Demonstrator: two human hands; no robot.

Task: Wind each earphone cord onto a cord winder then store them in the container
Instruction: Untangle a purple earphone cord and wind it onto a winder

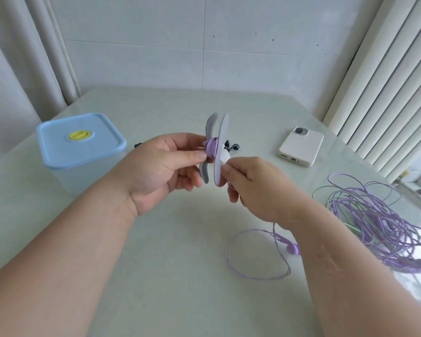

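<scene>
While left hand (161, 167) grips cord winder (222, 132), right hand (255, 188) pinches purple cord (212, 147), blue-lidded container (58, 149) at left.

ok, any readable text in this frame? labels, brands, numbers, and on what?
No readable text anywhere in the head view.
Back of the white phone: plain, no logo or lettering legible.
The yellow knob on the blue container lid: any embossing is too blurred to read.
The cord winder and purple earphone cord: no print visible.
</scene>
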